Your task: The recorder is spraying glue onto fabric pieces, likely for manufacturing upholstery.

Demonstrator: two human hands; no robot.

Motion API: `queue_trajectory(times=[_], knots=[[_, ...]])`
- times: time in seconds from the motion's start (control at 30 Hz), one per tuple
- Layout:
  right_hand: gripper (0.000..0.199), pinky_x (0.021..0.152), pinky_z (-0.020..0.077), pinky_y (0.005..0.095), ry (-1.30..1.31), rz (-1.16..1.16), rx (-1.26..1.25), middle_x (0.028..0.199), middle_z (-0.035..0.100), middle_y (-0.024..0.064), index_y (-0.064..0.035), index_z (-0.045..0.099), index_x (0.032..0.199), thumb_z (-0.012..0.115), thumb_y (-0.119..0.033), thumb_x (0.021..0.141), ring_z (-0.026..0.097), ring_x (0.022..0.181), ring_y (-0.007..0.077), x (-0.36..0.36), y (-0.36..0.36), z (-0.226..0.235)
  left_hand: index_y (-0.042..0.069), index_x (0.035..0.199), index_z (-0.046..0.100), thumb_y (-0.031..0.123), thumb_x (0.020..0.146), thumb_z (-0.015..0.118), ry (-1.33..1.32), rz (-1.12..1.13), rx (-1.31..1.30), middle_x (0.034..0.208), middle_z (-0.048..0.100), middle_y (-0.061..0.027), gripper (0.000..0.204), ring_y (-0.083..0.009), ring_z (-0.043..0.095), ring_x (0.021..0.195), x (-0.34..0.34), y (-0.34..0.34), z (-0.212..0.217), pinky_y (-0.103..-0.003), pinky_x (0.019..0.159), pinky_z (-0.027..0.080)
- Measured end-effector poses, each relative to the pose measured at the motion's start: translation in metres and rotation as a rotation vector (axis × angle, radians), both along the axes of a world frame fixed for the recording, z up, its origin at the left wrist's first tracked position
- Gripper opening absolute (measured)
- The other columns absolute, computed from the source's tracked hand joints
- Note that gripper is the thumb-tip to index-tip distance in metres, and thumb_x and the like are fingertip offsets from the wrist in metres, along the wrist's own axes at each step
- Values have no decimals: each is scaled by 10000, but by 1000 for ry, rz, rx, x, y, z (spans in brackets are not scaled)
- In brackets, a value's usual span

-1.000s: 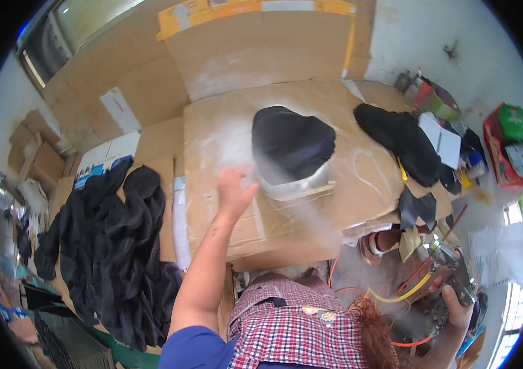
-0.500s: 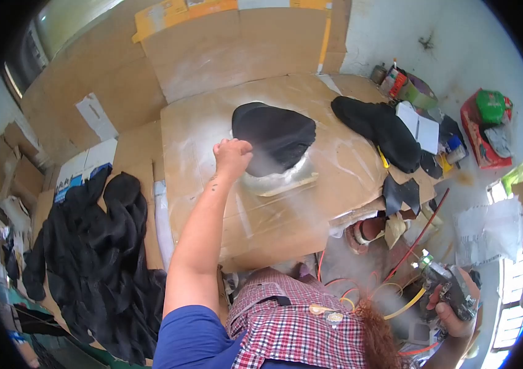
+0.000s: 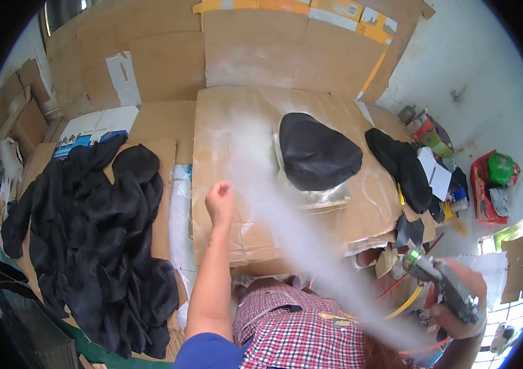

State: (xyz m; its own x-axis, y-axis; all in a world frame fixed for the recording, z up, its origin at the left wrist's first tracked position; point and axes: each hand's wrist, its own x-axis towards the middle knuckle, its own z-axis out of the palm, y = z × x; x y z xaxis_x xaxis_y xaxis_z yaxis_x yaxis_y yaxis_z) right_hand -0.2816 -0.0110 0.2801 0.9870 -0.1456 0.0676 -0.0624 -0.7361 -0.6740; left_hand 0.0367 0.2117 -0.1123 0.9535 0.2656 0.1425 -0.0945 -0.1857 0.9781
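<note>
Over the cardboard-covered table [image 3: 255, 246], my left hand [image 3: 219, 202] is curled closed, with nothing seen in it. To its right lies a rounded black fabric piece [image 3: 320, 154], spread over a pale flat pad [image 3: 326, 198] whose edges show at the left and near side. Low on the right, my right hand [image 3: 452, 325] grips a metal spray gun [image 3: 443, 283] with a yellow hose [image 3: 406, 302] joined to it. A whitish band of spray mist [image 3: 311, 246] crosses from the lower right to the air beside my left hand.
A heap of black fabric pieces [image 3: 101, 227] lies to the left. More black pieces [image 3: 400, 169] rest at the table's right, beside white paper [image 3: 435, 175] and a green tub [image 3: 441, 142]. A red bag [image 3: 486, 184] hangs on the wall. Upright cardboard [image 3: 255, 52] backs the table.
My left hand has come away from the black piece's left edge and moved nearer to me. The mist band is denser and longer. The view has shifted, and the spray gun remains in my right hand.
</note>
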Motion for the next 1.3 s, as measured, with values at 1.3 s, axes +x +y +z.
queue_trajectory(times=[1.3], knots=[[590, 621, 438, 245, -149, -109, 557, 868, 611, 72, 52, 488, 1207, 675, -40, 655, 559, 675, 116, -49, -311, -40, -2, 952, 609, 54, 852, 532, 136, -19, -31, 735, 589, -35, 138, -109, 545, 641, -75, -99, 64, -229, 637, 452]])
